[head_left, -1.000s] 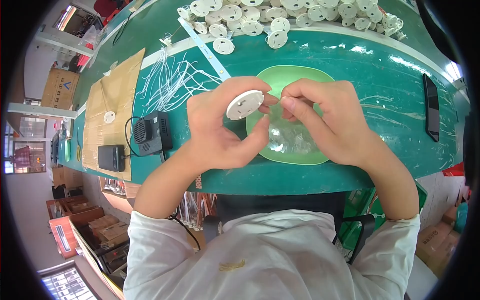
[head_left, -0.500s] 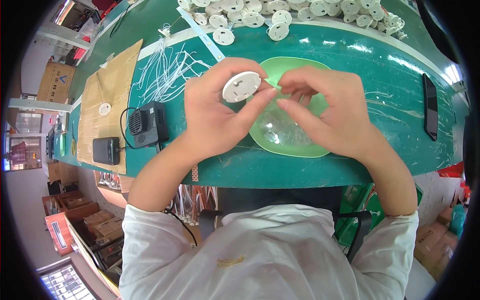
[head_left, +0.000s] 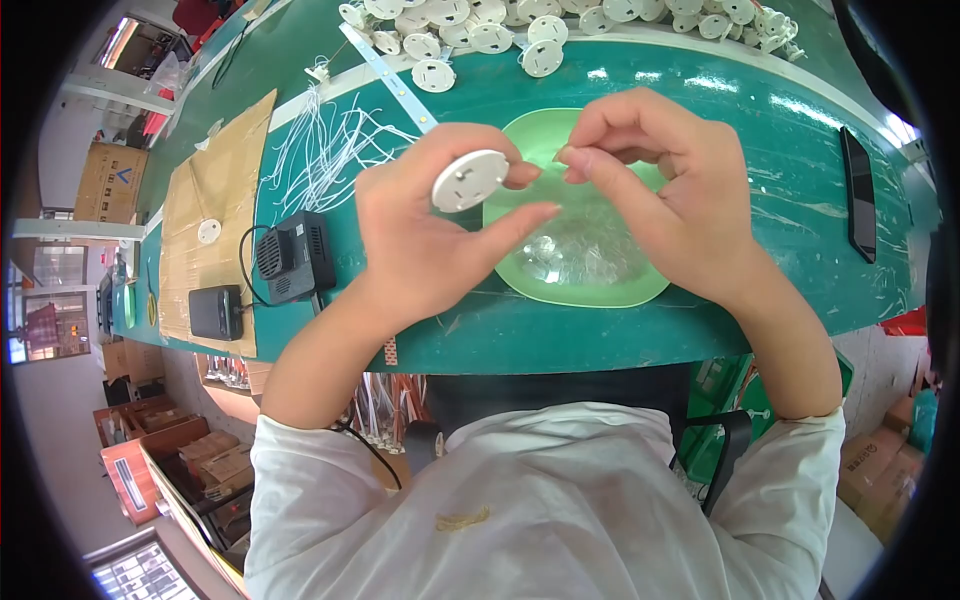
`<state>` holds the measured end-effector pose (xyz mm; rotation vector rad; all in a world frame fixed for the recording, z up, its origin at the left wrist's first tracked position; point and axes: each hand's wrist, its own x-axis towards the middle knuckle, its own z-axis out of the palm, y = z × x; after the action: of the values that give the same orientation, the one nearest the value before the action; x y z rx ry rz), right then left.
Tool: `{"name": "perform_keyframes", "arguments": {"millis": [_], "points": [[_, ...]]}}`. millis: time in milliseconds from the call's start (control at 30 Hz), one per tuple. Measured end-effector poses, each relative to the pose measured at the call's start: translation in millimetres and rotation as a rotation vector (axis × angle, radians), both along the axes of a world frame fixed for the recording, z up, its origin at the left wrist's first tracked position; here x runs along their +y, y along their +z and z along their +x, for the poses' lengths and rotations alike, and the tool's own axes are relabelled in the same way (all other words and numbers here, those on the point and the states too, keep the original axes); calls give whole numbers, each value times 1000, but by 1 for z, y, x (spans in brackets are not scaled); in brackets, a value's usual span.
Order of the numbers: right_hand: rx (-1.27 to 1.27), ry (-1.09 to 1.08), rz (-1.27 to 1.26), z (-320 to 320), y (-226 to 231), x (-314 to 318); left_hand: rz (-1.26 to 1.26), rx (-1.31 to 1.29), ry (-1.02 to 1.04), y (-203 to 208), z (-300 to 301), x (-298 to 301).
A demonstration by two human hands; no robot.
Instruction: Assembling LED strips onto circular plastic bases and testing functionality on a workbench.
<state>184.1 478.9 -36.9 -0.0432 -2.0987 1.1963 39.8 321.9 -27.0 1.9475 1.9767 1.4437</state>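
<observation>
A white round disc with small slots [head_left: 470,181] is held in my left hand [head_left: 415,230], its flat face turned toward me. The fingers curl behind the disc while the thumb stands apart from the fingertips. My right hand [head_left: 685,195] has thumb and forefinger pressed together in a pinch; whatever lies between them is too small to make out. Both hands are above a light green oval tray [head_left: 585,293], and a clear shiny material [head_left: 575,255] shows inside it.
Many similar white discs [head_left: 490,38] are heaped along the far edge. White wires [head_left: 320,165] lie near a pale strip [head_left: 388,78]. To the left are a black fan-like device [head_left: 295,258], a dark power-bank-shaped box [head_left: 215,312] and cardboard [head_left: 215,190]. A black phone-like slab [head_left: 857,195] lies right.
My hands have moved apart. The right hand has drawn up and to the right, still pinched, and my left thumb has separated from the fingertips. The disc has shifted slightly left.
</observation>
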Motion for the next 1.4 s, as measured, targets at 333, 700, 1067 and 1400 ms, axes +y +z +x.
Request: {"name": "perform_keyframes", "arguments": {"millis": [333, 700, 1067, 1400], "points": [[-247, 312, -545, 4, 8, 2, 209, -27, -13, -9, 0, 3], [-51, 119, -56, 5, 4, -7, 198, -13, -28, -4, -1, 0], [205, -94, 307, 9, 6, -10, 168, -290, -420, -4, 1, 2], [477, -163, 454, 1, 1, -13, 43, -552, -421, 0, 12, 0]]}}
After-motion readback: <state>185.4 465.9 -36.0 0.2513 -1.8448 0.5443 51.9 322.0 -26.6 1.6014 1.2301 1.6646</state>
